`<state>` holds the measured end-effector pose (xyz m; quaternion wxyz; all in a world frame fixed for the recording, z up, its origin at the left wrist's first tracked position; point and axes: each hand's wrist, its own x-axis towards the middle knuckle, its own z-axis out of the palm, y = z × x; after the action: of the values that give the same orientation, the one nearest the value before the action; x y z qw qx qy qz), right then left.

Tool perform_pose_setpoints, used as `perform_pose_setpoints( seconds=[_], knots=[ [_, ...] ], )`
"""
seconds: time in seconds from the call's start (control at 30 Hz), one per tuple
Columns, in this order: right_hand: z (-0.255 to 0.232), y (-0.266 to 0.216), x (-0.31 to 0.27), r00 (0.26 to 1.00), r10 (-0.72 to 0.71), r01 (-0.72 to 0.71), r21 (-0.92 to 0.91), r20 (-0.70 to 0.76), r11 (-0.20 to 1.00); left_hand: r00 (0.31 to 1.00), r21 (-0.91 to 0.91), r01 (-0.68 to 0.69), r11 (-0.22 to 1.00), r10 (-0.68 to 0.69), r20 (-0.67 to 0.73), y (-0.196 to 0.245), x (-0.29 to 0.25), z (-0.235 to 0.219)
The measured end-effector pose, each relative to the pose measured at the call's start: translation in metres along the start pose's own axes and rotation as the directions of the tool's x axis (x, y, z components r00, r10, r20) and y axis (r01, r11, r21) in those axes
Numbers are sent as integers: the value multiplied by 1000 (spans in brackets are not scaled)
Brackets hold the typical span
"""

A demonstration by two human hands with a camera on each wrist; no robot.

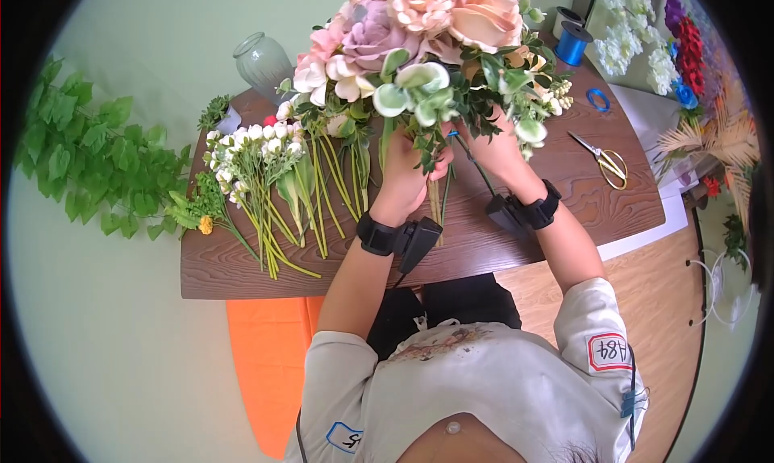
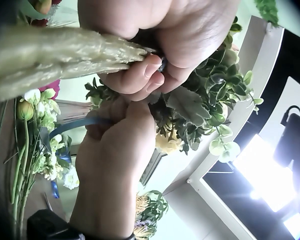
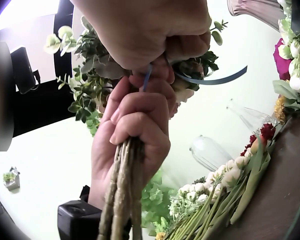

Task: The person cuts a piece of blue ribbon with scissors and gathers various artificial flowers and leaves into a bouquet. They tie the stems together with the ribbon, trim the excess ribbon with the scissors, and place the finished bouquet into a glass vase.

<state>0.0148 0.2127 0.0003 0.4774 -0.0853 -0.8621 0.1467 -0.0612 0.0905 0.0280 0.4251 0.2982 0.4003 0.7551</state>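
Observation:
A bouquet of pink, mauve and white flowers with green leaves [image 1: 419,44] is held up over the table. My left hand [image 1: 407,169] [image 2: 140,20] is wrapped around its bundled stems [image 3: 122,192] just under the foliage, fingers curled. Right beside it, my right hand [image 1: 496,150] [image 3: 145,30] pinches a narrow blue ribbon [image 3: 217,79] [image 2: 80,124] against the top of the stems. One ribbon length sticks out past the right fingers; another part crosses near the left fingertips. The exact pinch is partly hidden by the curled fingers.
White flowers with long green stems [image 1: 270,153] lie on the brown table [image 1: 532,249] at the left. A glass vase [image 1: 262,64] stands behind them. To the right are scissors [image 1: 605,161], a blue ribbon roll [image 1: 597,100] and a blue spool [image 1: 573,44].

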Motion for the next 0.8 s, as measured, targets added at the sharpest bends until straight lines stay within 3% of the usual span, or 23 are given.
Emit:
perform_pose_setpoints(
  seconds=[0.03, 0.07, 0.13, 0.2, 0.27, 0.33, 0.37, 0.4, 0.47, 0.5, 0.6, 0.63, 0.67, 0.77, 0.8],
  knots=[
    [-1, 4, 2, 982, 173, -186, 228, 76, 956, 999, -53, -2, 999, 4, 44, -7, 3, -8],
    [-5, -1, 7, 982, 173, -186, 227, 77, 956, 999, -54, -2, 999, 4, 45, -6, 4, -7],
    [-16, -13, 18, 997, -63, 70, 177, -44, 982, 997, -91, 53, 994, -47, 65, -2, 4, -4],
    [-19, -11, 17, 948, 289, -319, 462, 137, 827, 995, -89, 15, 996, -6, 97, -4, 4, -6],
    [-21, -15, 20, 952, 279, -305, 393, 125, 867, 985, -134, 40, 990, -17, 169, -4, 5, -5],
    [-17, -8, 17, 999, 52, -54, 339, 15, 939, 995, -79, 11, 997, -3, 103, -2, 5, 0],
    [-17, 0, 17, 972, -210, 226, -166, 106, 960, 997, -63, -3, 998, 8, 82, -2, 3, 3],
    [-13, 3, 12, 972, -211, 226, -167, 105, 960, 998, -47, -17, 999, 20, 62, -2, 2, 6],
    [-7, 3, 4, 999, 1, -5, -85, -46, 996, 995, -41, -91, 995, 92, 28, -12, 6, 4],
    [3, 11, -1, 985, 172, -170, 96, -19, 981, 987, -33, -162, 986, 162, -7, -15, 7, 3],
    [-7, 4, 0, 978, 199, -200, 5, 57, 980, 997, -86, -40, 996, 46, 70, -7, 3, 5],
    [-5, 9, 2, 996, 84, -89, 119, 41, 989, 990, -72, -85, 994, 92, 102, -6, 4, 5],
    [-19, -17, 15, 987, 155, -141, 287, -27, 948, 980, -91, -79, 993, 94, 174, -6, 6, 2],
    [-27, -4, 13, 976, 206, -216, 340, 68, 915, 979, -32, -104, 994, 109, 175, -5, 10, -2],
    [-34, -5, 16, 961, 205, -260, 361, 186, 895, 983, 50, -127, 991, 119, 137, -5, 10, -1]
  ],
)
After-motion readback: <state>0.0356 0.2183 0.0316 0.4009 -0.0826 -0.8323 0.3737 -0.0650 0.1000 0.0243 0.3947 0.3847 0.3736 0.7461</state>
